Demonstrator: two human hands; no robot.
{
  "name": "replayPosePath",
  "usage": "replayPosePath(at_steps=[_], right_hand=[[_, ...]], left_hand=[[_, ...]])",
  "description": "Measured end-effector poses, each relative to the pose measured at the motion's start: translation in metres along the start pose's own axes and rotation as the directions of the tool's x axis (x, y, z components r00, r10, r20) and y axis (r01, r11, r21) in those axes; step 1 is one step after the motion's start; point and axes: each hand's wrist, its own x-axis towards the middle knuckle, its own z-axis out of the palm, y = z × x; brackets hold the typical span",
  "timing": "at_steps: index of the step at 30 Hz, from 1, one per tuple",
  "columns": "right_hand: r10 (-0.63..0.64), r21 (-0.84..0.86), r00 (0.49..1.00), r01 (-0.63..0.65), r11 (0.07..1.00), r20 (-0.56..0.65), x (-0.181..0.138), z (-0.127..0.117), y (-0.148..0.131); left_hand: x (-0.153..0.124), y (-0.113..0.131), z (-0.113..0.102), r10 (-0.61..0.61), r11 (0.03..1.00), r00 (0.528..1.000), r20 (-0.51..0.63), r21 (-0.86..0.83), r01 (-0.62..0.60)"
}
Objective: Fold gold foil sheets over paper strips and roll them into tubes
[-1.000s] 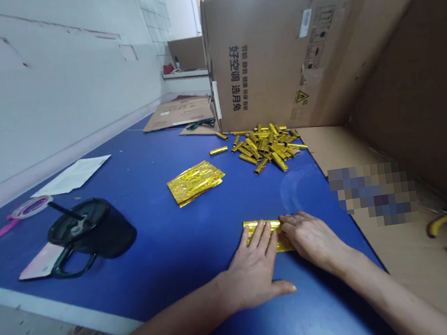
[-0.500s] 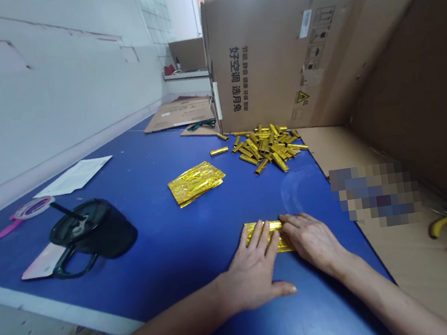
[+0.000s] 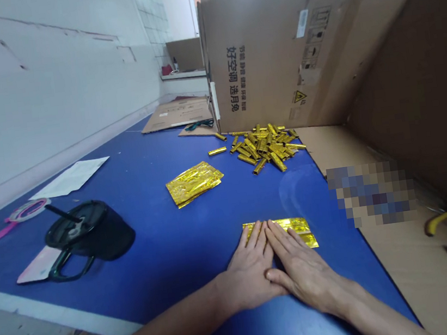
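A shiny gold foil sheet (image 3: 307, 233), with a fold line along it, lies flat on the blue table (image 3: 170, 262) in front of me. My left hand (image 3: 256, 270) rests flat over its left part, fingers stretched out. Beside it my right hand (image 3: 298, 265) lies flat on the sheet's middle, fingers extended, the two hands touching. Both cover part of the foil. Farther off is a stack of gold foil sheets (image 3: 195, 183). Behind that, to the right, sits a pile of small rolled gold foil tubes (image 3: 268, 148).
A dark lidded mug (image 3: 104, 232) with a straw stands at left, near a tape roll (image 3: 33, 209) and a white paper (image 3: 74, 178). A large cardboard box (image 3: 264, 36) rises behind the tubes. Flat cardboard (image 3: 179, 113) lies at the back; a blurred patch is at right.
My right hand has shifted left from the sheet's right part to beside my left hand, its fingers flattening out. More of the sheet's right end shows. The view has shifted slightly.
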Motion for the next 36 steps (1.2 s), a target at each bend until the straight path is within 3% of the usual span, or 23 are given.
replayPosePath(at_steps=[6,11,21,30,36], right_hand=[[0.088,-0.08,0.996,-0.089,0.993,-0.017,-0.008,0.016,0.027],[0.107,-0.102,0.993,-0.112,0.989,-0.051,-0.007,0.015,0.035],[0.084,0.037,0.995,-0.082,0.996,-0.055,-0.002,0.005,0.055],[0.285,0.124,0.946,-0.268,0.956,-0.156,-0.002,0.007,0.075],[0.305,0.123,0.935,-0.286,0.95,-0.18,-0.001,0.007,0.075]], left_hand=[[-0.002,0.002,-0.001,-0.011,1.0,1.0,-0.01,-0.001,0.011],[-0.002,-0.001,-0.003,0.007,1.0,1.0,-0.015,0.028,-0.007],[-0.006,0.009,-0.023,0.054,0.989,0.995,-0.078,0.145,-0.043],[-0.01,0.014,-0.022,0.056,0.992,0.994,-0.095,0.117,-0.045],[-0.01,0.012,-0.023,0.06,0.993,0.997,-0.045,0.102,-0.055]])
